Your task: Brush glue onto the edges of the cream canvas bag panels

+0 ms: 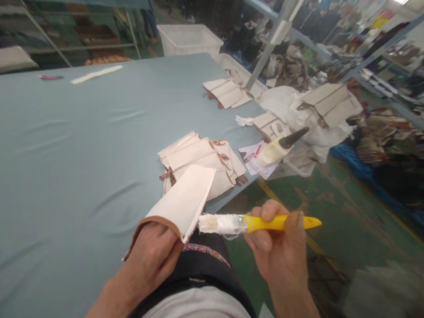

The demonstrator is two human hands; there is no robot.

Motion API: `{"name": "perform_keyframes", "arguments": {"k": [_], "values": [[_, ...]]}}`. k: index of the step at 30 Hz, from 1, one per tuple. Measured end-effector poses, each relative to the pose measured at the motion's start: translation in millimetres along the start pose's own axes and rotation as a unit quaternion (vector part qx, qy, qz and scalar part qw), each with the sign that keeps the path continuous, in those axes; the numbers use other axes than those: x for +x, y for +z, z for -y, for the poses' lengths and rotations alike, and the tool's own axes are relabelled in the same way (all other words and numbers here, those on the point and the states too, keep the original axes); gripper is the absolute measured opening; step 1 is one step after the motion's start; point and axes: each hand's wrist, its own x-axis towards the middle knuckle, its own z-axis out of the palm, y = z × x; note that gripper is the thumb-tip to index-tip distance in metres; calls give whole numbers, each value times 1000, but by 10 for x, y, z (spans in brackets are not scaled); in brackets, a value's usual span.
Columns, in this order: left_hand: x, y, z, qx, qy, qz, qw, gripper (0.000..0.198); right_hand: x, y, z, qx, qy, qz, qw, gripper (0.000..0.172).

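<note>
Left hand (pixel 154 254) inside one pouch (pixel 185 196), grip hidden; right hand (pixel 280 247), apart, clamped on one brush (pixel 232 224), bristles (pixel 208 223) at pouch's edge. One white strip (pixel 96 74) on desk (pixel 76 141).

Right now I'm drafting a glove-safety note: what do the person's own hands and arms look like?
Each grip, the left hand and the right hand, is bare, with no glove or ring showing; the left fingertips are hidden. Neither forearm shows a sleeve or cable. A pale top and a dark garment with a red-lettered band are worn.
</note>
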Motion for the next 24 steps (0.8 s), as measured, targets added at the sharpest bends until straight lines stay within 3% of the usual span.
{"name": "perform_keyframes", "arguments": {"k": [6,13,19,24], "values": [[-35,21,172,54,33,0,998,29,-19,86,-103,-68,-88,-88,990,52],[48,-24,142,102,52,34,993,33,-119,80,-197,-134,-111,-37,984,49],[30,41,82,100,48,27,994,36,-161,69,-191,-179,-136,-87,971,50],[-9,113,37,91,48,28,994,37,-311,-13,-188,-172,-85,-60,980,52]]}}
